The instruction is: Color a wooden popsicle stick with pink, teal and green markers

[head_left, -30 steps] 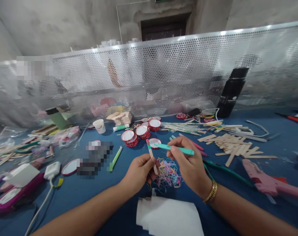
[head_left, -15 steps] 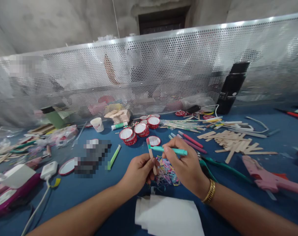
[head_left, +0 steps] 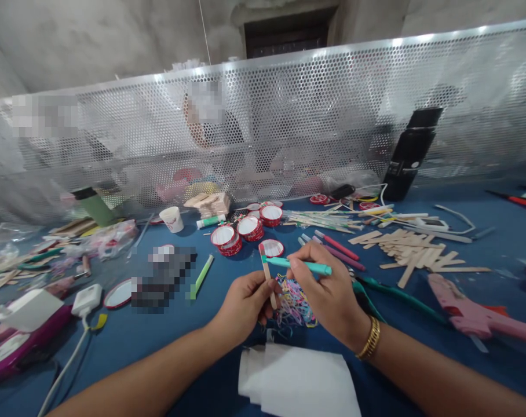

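Between its thumb and fingers, my left hand (head_left: 245, 298) grips a wooden craft stick (head_left: 266, 272) held nearly upright. The stick's top end is coloured red, with a green-teal band below it. My right hand (head_left: 326, 289) is closed round a turquoise felt-tip pen (head_left: 309, 266), its tip touching the coloured part of the stick. Behind and below the hands lies a tangle of colourful rubber bands (head_left: 295, 304). Just beyond the stick sits a round red-rimmed white disc (head_left: 272, 248). Folded white paper (head_left: 300, 382) lies in front of me.
Red-rimmed round pieces (head_left: 230, 238) are stacked at the centre. To the right are loose craft sticks (head_left: 413, 249), green-handled pliers (head_left: 404, 295), a pink glue gun (head_left: 458, 307) and a black bottle (head_left: 411, 153). A perforated metal screen (head_left: 289, 127) closes off the table's back.
Both hands, the craft stick and the pen keep nearly the same position. Behind the screen, a blurred person's shape has shifted left.
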Demonstrator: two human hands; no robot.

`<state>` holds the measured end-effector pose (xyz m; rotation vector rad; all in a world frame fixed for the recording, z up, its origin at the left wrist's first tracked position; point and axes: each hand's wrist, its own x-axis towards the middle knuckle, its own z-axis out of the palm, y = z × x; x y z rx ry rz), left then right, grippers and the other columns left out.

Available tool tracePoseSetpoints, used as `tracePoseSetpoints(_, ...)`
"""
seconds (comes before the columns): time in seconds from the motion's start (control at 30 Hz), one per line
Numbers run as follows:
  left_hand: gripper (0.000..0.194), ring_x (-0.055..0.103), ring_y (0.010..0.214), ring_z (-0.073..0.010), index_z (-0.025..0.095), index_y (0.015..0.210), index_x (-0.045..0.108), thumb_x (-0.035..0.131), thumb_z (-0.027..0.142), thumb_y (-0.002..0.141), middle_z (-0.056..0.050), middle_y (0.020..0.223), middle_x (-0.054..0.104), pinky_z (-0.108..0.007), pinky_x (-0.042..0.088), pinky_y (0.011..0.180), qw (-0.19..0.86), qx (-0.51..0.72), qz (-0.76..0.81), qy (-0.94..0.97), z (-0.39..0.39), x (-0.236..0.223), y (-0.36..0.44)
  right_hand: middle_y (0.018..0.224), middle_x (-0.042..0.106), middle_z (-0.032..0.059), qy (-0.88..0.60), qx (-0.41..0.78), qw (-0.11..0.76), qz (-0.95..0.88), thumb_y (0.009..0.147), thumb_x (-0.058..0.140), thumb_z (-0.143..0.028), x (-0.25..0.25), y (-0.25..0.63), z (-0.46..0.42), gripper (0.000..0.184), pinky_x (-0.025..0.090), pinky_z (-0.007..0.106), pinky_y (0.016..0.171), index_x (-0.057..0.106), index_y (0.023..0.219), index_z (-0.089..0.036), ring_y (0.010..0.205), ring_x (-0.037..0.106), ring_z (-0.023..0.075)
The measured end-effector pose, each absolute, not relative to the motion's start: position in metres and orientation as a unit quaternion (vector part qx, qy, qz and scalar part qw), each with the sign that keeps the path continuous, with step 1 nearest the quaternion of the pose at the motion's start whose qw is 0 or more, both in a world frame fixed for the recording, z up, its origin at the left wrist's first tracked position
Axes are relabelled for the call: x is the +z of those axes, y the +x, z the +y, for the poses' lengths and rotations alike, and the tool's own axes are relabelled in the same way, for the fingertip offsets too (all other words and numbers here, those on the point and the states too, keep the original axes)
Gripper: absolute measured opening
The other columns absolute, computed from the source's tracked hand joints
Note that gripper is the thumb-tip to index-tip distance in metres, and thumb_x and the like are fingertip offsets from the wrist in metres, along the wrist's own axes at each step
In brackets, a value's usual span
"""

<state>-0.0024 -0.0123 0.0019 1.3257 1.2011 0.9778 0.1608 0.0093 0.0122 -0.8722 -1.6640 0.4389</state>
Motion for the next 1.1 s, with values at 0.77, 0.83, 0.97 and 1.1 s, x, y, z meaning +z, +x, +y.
tracePoseSetpoints(0.77,0.043,0.047,0.044,-0.0057,0.015,0.079,0.060,0.063,0.058,0.078,0.002,0.060,0.057,-0.015,0.037,0.039,0.537,0.403,0.492,0.554,-0.0147,0.0015,-0.0034,0.068,0.058,-0.0018,-0.375,0.183,0.583,-0.697,0.090,0.049,-0.023,0.0115,0.1614,0.0087,0.021,0.040,0.030,0.069,0.056,0.071,-0.021,0.067,0.053,0.0147)
tracePoseSetpoints(0.83,0.042,0.046,0.044,-0.0055,0.015,0.079,0.060,0.063,0.057,0.079,0.002,0.060,0.057,-0.015,0.036,0.039,0.540,0.404,0.491,0.553,-0.0148,0.0010,-0.0036,0.069,0.059,-0.0015,-0.381,0.183,0.586,-0.692,0.090,0.049,-0.023,0.0117,0.1618,0.0084,0.021,0.040,0.031,0.070,0.055,0.071,-0.021,0.068,0.054,0.0149)
tracePoseSetpoints(0.97,0.042,0.046,0.044,-0.0059,0.015,0.078,0.060,0.064,0.057,0.079,0.003,0.059,0.056,-0.015,0.036,0.039,0.540,0.407,0.488,0.551,-0.0150,0.0007,-0.0038,0.068,0.058,-0.0015,-0.370,0.190,0.586,-0.695,0.091,0.049,-0.023,0.0125,0.1617,0.0077,0.021,0.040,0.031,0.069,0.055,0.070,-0.021,0.066,0.053,0.0147)
tracePoseSetpoints(1.1,0.042,0.045,0.043,-0.0057,0.015,0.078,0.060,0.064,0.057,0.079,0.003,0.058,0.055,-0.015,0.035,0.039,0.544,0.408,0.486,0.549,-0.0158,0.0009,-0.0039,0.067,0.057,-0.0016,-0.375,0.184,0.584,-0.697,0.091,0.049,-0.023,0.0138,0.1610,0.0077,0.022,0.040,0.032,0.069,0.055,0.069,-0.021,0.066,0.053,0.0148)
